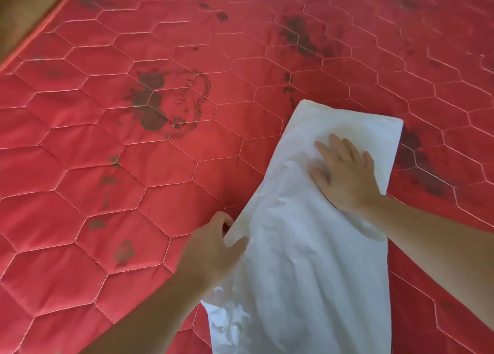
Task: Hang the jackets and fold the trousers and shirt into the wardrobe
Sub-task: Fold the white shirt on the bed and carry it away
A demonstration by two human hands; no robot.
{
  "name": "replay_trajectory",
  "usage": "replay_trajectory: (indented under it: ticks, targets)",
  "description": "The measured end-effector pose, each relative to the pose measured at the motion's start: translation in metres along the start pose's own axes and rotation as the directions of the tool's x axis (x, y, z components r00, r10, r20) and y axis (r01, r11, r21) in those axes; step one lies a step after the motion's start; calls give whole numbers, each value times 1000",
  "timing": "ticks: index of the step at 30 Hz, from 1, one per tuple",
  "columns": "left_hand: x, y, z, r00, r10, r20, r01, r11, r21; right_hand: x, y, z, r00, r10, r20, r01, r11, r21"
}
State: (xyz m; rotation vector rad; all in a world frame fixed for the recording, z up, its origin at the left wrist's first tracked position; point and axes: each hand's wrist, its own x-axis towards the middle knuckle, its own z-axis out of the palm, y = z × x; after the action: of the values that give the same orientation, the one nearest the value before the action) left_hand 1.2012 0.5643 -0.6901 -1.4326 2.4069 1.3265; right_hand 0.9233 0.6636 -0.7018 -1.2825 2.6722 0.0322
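A white shirt [302,260] lies folded into a long narrow strip on the red quilted mattress [133,166], running from the lower middle up toward the right. My right hand [344,171] lies flat on the strip's upper part with straight, spread fingers, pressing the cloth down. My left hand [213,249] pinches the strip's left edge about halfway down, thumb on top and fingers tucked under the fabric. The strip's near end is crumpled at the bottom of the view.
The mattress fills nearly the whole view, with hexagon stitching and dark flower prints. Its piped edge [40,30] runs diagonally at the top left, with a brown surface [18,3] beyond it.
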Motion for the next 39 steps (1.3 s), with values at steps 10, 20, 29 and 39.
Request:
replay_trajectory:
  ticks: [10, 20, 29, 39]
  targets:
    - [18, 68, 45, 849, 527, -31, -455, 760, 465, 33, 82, -8, 927, 283, -247, -254, 957, 142]
    - [72, 152, 154, 696, 577, 427, -716, 514, 473, 71, 147, -27, 872, 443, 209, -472, 646, 599]
    - [87, 146, 160, 595, 774, 217, -765, 461, 450, 97, 152, -23, 871, 428, -241, -317, 865, 389]
    - [209, 166, 105, 807, 566, 169, -524, 557, 644, 87, 146, 11, 992, 118, -41, -114, 990, 82]
